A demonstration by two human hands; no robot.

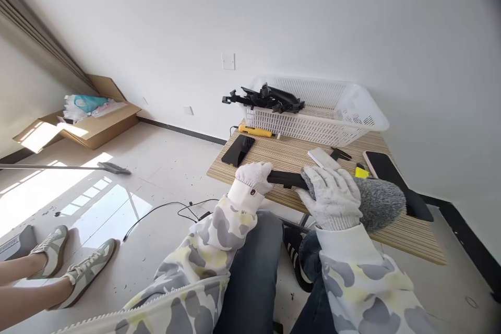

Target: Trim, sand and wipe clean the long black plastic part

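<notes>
My left hand (254, 177), in a white knit glove, is closed around the left end of a long black plastic part (287, 179). My right hand (331, 193), gloved alike, presses a fuzzy grey cloth (381, 202) over the same part, its fingers wrapped across the top. A broad black end (418, 204) shows beyond the cloth on the right; the cloth hides the stretch between. Both hands are above the front of a small wood-striped table (407, 242). A white block-like item (323, 157) lies just behind my right hand, partly covered.
Behind stands a white plastic basket (297, 126) with several black plastic parts (270, 98) heaped at its left. A yellow-handled tool (255, 131), a black phone (238, 150), black calipers (340, 154), another phone (385, 167) and a yellow item (361, 171) lie around. A cable (156, 212) crosses the floor.
</notes>
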